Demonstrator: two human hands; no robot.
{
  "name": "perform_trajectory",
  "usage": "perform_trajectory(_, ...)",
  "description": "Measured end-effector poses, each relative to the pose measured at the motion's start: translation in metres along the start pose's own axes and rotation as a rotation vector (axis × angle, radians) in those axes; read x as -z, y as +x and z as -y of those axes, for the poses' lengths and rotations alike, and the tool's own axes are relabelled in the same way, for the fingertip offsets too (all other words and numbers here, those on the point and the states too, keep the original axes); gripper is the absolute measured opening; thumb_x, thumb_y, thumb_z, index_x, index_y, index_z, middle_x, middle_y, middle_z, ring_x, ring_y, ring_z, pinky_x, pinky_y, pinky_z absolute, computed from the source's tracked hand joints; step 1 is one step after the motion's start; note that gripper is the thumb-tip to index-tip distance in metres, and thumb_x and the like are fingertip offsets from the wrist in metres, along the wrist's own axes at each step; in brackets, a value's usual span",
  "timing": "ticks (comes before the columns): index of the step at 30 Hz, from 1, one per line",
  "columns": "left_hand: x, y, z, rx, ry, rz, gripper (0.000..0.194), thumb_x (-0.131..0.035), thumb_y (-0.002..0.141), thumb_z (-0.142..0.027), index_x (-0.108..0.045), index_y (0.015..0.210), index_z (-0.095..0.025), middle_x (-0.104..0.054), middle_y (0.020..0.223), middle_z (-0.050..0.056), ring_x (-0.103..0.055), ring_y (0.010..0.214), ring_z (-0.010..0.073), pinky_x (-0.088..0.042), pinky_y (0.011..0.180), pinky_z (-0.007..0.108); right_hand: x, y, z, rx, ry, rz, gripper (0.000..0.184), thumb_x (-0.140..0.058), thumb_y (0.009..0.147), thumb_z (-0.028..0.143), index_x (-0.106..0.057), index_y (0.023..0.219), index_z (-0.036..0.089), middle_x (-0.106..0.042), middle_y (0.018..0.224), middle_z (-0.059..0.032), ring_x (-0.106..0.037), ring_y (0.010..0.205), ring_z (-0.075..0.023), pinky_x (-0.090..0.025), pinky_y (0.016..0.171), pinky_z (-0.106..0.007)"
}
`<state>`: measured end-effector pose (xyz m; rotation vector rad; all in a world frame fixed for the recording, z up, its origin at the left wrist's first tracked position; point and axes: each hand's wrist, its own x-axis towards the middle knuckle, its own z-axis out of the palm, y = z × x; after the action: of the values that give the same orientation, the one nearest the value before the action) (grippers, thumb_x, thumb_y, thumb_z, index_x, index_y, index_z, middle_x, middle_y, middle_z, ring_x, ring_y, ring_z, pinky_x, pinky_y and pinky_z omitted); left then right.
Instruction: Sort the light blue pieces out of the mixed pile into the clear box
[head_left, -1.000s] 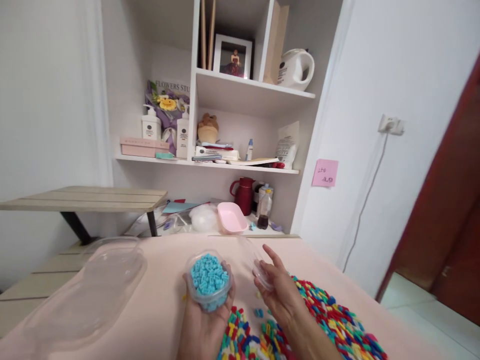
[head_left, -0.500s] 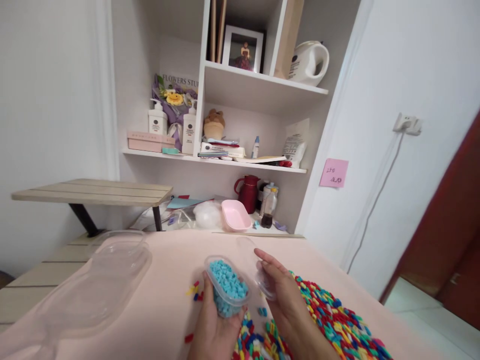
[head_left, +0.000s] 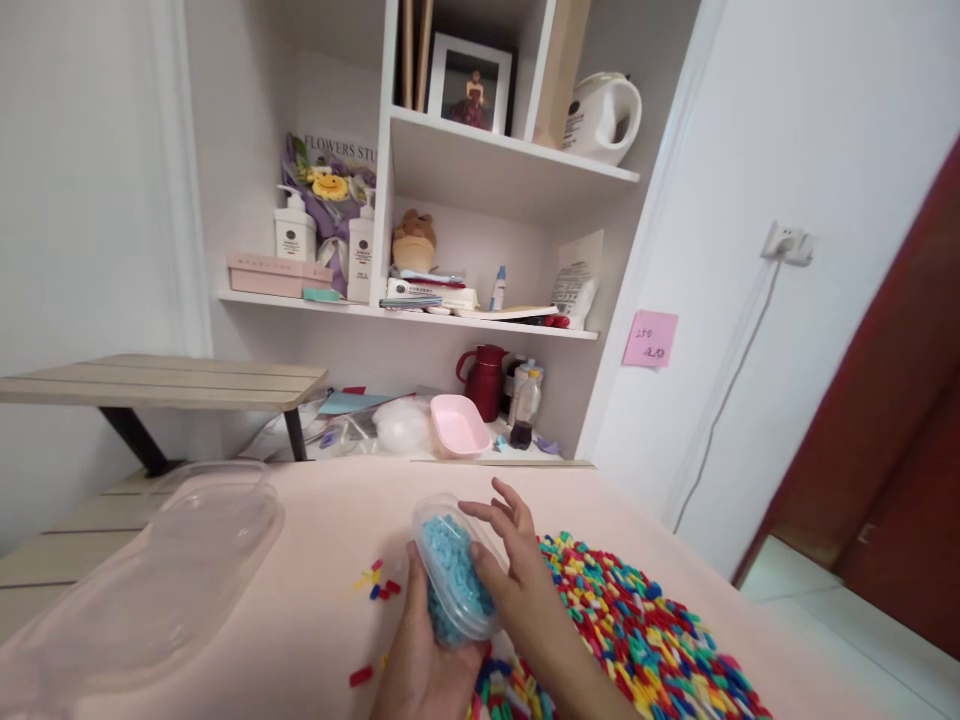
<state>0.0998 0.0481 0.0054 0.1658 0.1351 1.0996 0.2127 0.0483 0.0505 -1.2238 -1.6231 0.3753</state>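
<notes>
My left hand (head_left: 435,670) is closed around the underside of a small clear plastic container (head_left: 439,625), held tilted above the table. Light-blue small plastic pieces (head_left: 444,545) fill it. A clear lid (head_left: 465,600) lies over the container's top; whether its edge is snapped down I cannot tell. My right hand (head_left: 517,560) rests against the lid with its thumb, the other fingers spread and raised near the rim. Beside and below my right forearm spreads a large pile of multicoloured plastic pieces (head_left: 637,620).
A few loose coloured pieces (head_left: 375,582) lie left of my left hand, with a red one (head_left: 361,676) nearer me. Clear plastic containers (head_left: 172,570) stand on the pink tablecloth (head_left: 322,520) at left. Behind are a pink tray (head_left: 459,428), a red jug (head_left: 484,382) and a bottle (head_left: 526,410).
My right hand has moved left and brought the lid from beside the container onto its top. My left hand has turned and tilted the container. The right fingers have spread.
</notes>
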Motion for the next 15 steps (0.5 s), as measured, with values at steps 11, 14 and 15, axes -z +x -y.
perform_trajectory(11,-0.002,0.0,0.004,-0.086,-0.047,-0.034,0.041,-0.051,0.09,-0.045,-0.064,0.122,-0.022,-0.071,0.115,0.009,-0.066,0.107,0.0204,-0.046,0.102,0.037,0.009,-0.002,0.005,0.135,0.113,0.232,0.032,-0.045,0.093,0.027,-0.073,0.107,0.03,-0.062,0.128,-0.0048,-0.045,0.13,-0.0244,-0.032,0.112,-0.051)
perform_trajectory(14,-0.005,-0.003,0.001,-0.095,-0.071,-0.008,0.042,-0.05,0.09,-0.048,-0.066,0.118,-0.023,-0.071,0.115,0.008,-0.064,0.111,0.0217,-0.045,0.103,0.039,0.017,-0.007,0.011,0.207,0.042,0.308,0.035,-0.04,0.098,0.036,-0.063,0.124,0.032,-0.052,0.142,-0.0029,-0.033,0.139,-0.0237,-0.024,0.115,-0.052)
perform_trajectory(15,-0.006,-0.004,0.0,-0.096,-0.068,-0.003,0.043,-0.05,0.089,-0.05,-0.066,0.118,-0.023,-0.071,0.117,0.008,-0.063,0.113,0.0224,-0.044,0.104,0.04,0.019,-0.008,0.013,0.243,0.004,0.36,0.038,-0.039,0.098,0.038,-0.057,0.132,0.033,-0.046,0.146,-0.0026,-0.028,0.142,-0.024,-0.021,0.116,-0.052)
